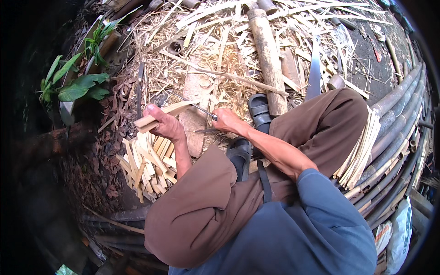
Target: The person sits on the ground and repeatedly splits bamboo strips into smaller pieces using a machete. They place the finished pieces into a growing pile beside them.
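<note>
My left hand (169,127) is closed around short, pale split bamboo strips (145,122), which stick out on both sides of the fingers. In my right hand (228,121) is a narrow knife (197,107); its thin dark blade points up and left, close to the far end of the strips. Whether the blade touches them I cannot tell. Beneath both hands lies a flat wooden board (192,137) strewn with shavings. A heap of short cut strips (149,165) rests on the ground just below my left hand.
Ahead stands a thick log (268,57) lying lengthwise, with a saw (315,75) to its right. Curly shavings (220,59) cover the ground. Long bamboo poles (389,121) and a bundle of thin strips (360,153) lie at right. Leafy plants (75,87) grow at left.
</note>
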Demonstrator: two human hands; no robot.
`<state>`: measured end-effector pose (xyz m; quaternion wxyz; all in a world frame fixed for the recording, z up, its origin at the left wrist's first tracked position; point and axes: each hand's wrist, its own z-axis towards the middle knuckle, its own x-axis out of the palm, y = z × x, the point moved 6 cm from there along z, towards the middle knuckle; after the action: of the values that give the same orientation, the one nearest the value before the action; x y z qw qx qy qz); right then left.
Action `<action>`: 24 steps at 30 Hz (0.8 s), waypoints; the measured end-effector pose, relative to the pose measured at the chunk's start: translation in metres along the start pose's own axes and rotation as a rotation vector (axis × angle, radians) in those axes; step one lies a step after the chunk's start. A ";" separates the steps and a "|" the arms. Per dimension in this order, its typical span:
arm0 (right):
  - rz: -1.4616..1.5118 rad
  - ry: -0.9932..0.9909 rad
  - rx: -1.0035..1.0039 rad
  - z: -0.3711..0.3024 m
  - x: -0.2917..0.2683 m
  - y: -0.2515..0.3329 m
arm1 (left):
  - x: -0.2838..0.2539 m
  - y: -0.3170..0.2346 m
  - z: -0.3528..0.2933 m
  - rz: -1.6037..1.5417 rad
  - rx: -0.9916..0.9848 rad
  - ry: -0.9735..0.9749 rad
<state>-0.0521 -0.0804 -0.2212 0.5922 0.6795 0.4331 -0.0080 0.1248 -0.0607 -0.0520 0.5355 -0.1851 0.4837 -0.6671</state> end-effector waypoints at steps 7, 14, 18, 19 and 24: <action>-0.029 0.036 -0.012 -0.032 -0.003 0.003 | -0.003 0.003 -0.010 -0.082 0.003 0.009; 0.070 0.072 0.040 -0.024 -0.001 -0.016 | 0.007 0.000 0.006 -0.087 0.054 -0.002; 0.078 0.108 -0.044 -0.051 -0.007 0.018 | 0.007 -0.014 0.001 0.023 0.155 0.012; 0.113 0.125 -0.073 -0.057 -0.009 0.021 | 0.005 -0.015 -0.001 0.013 0.141 0.014; 0.058 0.088 0.166 -0.033 0.015 -0.056 | 0.009 -0.004 0.007 -0.115 0.088 0.036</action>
<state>-0.0930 -0.0496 -0.2637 0.5142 0.7381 0.4368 0.0034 0.1243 -0.0722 -0.0479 0.4951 -0.1766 0.4520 -0.7206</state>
